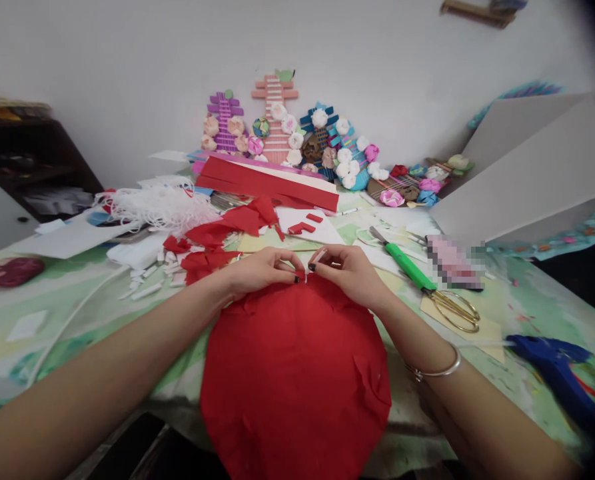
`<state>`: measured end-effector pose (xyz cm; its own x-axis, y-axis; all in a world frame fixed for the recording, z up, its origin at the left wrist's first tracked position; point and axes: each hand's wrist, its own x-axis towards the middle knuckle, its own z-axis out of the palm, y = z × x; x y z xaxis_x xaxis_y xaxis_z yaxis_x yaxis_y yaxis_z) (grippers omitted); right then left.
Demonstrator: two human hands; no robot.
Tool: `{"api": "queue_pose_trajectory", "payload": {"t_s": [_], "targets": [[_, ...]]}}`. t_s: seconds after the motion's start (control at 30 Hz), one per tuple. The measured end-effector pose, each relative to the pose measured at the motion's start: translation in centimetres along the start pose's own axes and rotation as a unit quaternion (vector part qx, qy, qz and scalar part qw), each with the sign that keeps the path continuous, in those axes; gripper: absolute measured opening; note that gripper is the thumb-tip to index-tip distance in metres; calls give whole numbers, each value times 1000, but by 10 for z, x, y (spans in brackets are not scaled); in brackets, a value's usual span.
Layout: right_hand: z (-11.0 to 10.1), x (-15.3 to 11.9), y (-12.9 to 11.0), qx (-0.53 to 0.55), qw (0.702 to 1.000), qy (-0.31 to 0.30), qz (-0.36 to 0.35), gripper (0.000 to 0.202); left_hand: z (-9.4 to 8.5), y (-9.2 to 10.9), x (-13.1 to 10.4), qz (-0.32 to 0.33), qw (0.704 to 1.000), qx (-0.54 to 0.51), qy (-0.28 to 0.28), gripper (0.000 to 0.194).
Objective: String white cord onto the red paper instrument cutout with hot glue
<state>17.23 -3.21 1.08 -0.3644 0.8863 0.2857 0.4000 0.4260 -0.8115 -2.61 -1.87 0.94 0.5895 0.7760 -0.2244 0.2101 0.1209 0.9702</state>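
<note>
A red, rounded piece [297,373], its covering creased and folded at the edges, sits at the near edge of the table, in front of the person's body. At its far edge, the left hand [267,272] has thumb and fingers closed on the red material. The right hand [352,273] meets it there, pinching a small pale stick [318,256]; a silver bracelet [437,368] circles that wrist.

To the far left, a dark open shelf unit [84,167] holds a stack of white papers [61,201] in a lower compartment.

Torn red scraps [208,265] and small white pieces [147,291] crowd the space just beyond the left forearm, with a tangle of white string [162,205] behind them. Right of the hands, a green-handled cutter [410,267] lies at a slant, its end against gold-handled scissors [457,312]. A blue glue gun [552,367] rests beside the right forearm. Farther back, a long red strip [267,183] lies before craft panels with paper flowers [274,127] leaning on the wall, and a folded white board [522,167] stands upright, blocking the back right corner.
</note>
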Motion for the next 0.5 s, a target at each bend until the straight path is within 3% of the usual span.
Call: {"api": "queue_pose_trajectory", "payload": {"t_s": [0.5], "targets": [[-1,-5,-8,-40,999,-26,-20,13,1,2,-2,5,1000,5,-3,24]]}}
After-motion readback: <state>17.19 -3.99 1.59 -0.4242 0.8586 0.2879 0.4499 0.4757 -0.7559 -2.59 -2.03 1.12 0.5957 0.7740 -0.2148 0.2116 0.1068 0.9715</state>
